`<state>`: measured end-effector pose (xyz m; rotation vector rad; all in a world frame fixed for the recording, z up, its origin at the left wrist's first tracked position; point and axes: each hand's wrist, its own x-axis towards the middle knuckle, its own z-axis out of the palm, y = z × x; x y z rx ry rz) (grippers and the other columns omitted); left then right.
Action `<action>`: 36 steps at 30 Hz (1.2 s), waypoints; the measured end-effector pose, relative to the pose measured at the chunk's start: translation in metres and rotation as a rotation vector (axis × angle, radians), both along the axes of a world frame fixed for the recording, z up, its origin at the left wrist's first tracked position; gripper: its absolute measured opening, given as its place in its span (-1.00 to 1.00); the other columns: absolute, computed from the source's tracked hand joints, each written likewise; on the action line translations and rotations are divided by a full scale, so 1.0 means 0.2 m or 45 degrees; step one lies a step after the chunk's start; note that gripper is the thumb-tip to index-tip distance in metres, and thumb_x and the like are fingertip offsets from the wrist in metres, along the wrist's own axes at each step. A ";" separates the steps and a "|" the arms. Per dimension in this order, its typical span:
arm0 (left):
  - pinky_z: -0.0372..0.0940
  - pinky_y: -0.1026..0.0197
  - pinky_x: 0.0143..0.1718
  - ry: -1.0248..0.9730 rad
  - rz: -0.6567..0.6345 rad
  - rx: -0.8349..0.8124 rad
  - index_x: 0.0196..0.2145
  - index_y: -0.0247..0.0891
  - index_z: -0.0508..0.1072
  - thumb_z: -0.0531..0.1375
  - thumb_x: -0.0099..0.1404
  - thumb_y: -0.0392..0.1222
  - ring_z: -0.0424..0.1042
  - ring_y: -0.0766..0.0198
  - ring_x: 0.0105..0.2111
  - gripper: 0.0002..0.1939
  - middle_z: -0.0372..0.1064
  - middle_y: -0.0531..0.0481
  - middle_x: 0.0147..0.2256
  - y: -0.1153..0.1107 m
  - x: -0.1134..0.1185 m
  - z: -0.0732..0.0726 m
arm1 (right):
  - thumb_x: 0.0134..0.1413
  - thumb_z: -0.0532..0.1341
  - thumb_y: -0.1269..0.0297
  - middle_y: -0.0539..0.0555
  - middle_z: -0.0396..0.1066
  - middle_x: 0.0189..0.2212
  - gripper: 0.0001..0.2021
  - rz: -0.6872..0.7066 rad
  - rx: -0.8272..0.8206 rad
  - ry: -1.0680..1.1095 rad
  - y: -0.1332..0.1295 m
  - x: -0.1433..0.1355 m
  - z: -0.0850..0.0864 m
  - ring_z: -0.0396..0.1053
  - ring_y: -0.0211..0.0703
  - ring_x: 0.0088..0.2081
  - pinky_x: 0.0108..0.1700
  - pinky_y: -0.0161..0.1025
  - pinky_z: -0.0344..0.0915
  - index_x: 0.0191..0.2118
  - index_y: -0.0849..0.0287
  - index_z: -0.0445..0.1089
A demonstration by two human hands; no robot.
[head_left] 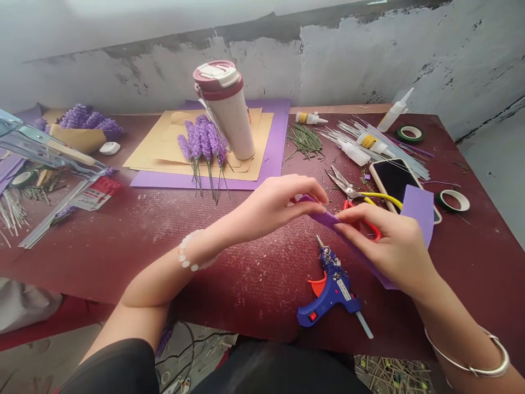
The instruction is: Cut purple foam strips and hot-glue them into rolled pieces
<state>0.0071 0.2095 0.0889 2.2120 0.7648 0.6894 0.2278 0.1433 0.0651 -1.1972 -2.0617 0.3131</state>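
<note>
Between my two hands runs a strip of purple paper (325, 218), pinched at its narrow edge. My left hand (287, 203) grips the far end, thumb beneath the bent fingers. My right hand (385, 241) pinches the strip a little nearer to me, and part of the paper hangs below that palm. Just under the strip lies a blue glue gun (338, 293) with a glue stick poking from its back. Scissors (346, 183) with red handles lie partly hidden behind my right hand. Beside them are yellow-handled pliers or cutters (381, 198), also partly covered.
A tumbler (229, 120) stands on tan paper sheets (156, 139) beside purple flower stems (203, 142). At the right are a phone (400, 183), tape rolls (453, 201), glue bottles (396, 112) and wires (348, 131). A clear stand (41, 142) is left.
</note>
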 end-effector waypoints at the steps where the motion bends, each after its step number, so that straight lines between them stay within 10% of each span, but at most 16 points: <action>1: 0.29 0.27 -0.24 0.043 -0.035 0.146 -0.24 -0.24 0.51 0.25 0.41 -0.23 0.42 0.32 -0.28 -0.95 0.52 0.01 -0.28 0.00 0.00 0.00 | 0.30 0.24 0.42 0.01 0.61 -0.39 -0.91 0.004 0.080 -0.069 0.00 0.00 0.00 0.53 -0.16 -0.38 -0.32 -0.24 0.41 -0.24 0.10 0.46; 7: 0.23 0.20 -0.19 0.207 -0.015 0.814 -0.32 -0.22 0.51 0.10 0.52 -0.19 0.40 0.26 -0.26 -0.74 0.53 0.01 -0.38 -0.04 0.02 -0.06 | 0.29 0.24 0.48 0.06 0.61 -0.40 -0.92 0.087 0.333 -0.273 0.00 -0.01 -0.02 0.50 -0.10 -0.37 -0.17 -0.13 0.37 -0.23 0.17 0.43; 20: 0.23 0.20 -0.10 0.158 0.407 0.229 -0.35 -0.20 0.37 0.10 0.50 -0.21 0.41 0.31 -0.41 -0.78 0.56 0.12 -0.47 -0.07 0.03 -0.03 | 0.33 0.17 0.48 0.06 0.58 -0.44 -0.86 0.106 0.382 -0.389 -0.01 -0.02 0.00 0.42 -0.07 -0.41 -0.17 -0.10 0.30 -0.25 0.13 0.41; 29: 0.23 0.16 -0.08 0.482 -0.062 1.027 -0.29 -0.27 0.46 0.00 0.55 -0.29 0.46 0.21 -0.21 -0.70 0.57 -0.01 -0.28 -0.05 -0.01 -0.02 | 0.32 0.19 0.47 0.04 0.58 -0.43 -0.88 0.064 0.351 -0.340 -0.01 -0.02 -0.02 0.42 -0.09 -0.41 -0.16 -0.11 0.29 -0.22 0.12 0.41; 36: 0.24 0.15 -0.28 0.593 -0.160 1.217 -0.33 -0.32 0.47 -0.04 0.52 -0.38 0.41 0.15 -0.31 -0.66 0.51 -0.09 -0.36 -0.08 0.00 -0.01 | 0.31 0.18 0.50 0.04 0.55 -0.46 -0.85 0.054 0.396 -0.415 -0.01 -0.02 -0.03 0.40 -0.09 -0.42 -0.16 -0.10 0.28 -0.25 0.13 0.43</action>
